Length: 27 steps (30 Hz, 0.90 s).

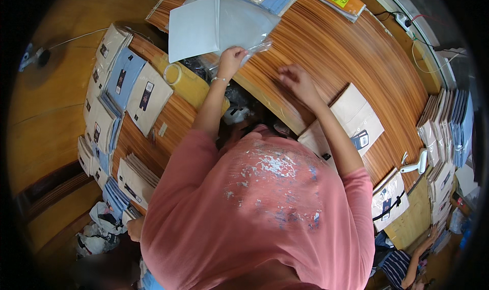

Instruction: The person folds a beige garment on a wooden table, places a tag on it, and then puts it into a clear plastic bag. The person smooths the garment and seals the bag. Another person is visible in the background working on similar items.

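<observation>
My left hand (pixel 232 62) is closed in a pinch on the edge of a clear plastic bag (pixel 249 22), at the table's near edge. A stack of clear bags lies flat beneath it. White sheets (pixel 192 29), stiff and rectangular, rest on the left part of the bags. Over the bare wood to the right hovers my right hand (pixel 298 84), its fingers loosely curled and apart, with nothing visible in them. Beside my right forearm lies a folded cream shirt (pixel 359 119) with a dark tag, partly covered by the arm.
Packed folded shirts (pixel 145 94) cover the left table. A tape roll (pixel 172 74) sits near a yellow surface. At right stand stacked shirts (pixel 438 122) and a white tag gun (pixel 415 162). An orange packet (pixel 336 0) lies at the far edge. Other people's hands show at both lower sides.
</observation>
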Available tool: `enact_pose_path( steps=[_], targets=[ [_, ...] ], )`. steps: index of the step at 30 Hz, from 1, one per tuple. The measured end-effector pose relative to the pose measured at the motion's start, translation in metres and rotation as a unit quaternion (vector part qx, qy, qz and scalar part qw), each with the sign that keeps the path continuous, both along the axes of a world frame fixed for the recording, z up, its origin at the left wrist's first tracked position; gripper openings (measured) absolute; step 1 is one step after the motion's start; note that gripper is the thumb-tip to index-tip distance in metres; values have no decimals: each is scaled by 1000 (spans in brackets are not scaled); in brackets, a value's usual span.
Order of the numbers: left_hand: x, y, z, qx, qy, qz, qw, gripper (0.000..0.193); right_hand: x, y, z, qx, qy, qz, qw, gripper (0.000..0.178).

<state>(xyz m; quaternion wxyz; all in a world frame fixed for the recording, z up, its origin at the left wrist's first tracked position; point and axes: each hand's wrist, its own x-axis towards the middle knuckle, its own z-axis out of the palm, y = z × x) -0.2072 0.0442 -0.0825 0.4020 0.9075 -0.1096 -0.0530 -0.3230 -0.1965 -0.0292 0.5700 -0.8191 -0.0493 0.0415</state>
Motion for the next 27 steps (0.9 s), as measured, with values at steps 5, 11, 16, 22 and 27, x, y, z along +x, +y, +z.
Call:
enact_pose_path(
  steps=[5, 11, 16, 22, 27],
  targets=[
    [14, 9, 5, -66, 118, -34, 990, 30, 95, 31, -69, 149, -50, -131, 979, 31],
    [35, -26, 35, -233, 197, 93, 948, 38, 121, 50, -53, 66, 14, -3, 998, 30],
    [54, -24, 20, -265, 241, 77, 930, 27, 114, 62, -35, 8, -86, 32, 996, 30],
    [48, -17, 34, -308, 148, 141, 929, 20, 113, 55, -40, -69, -63, 30, 995, 19],
    [46, 0, 63, -322, 104, 182, 923, 22, 113, 57, -17, -153, -130, 27, 979, 11]
  ],
)
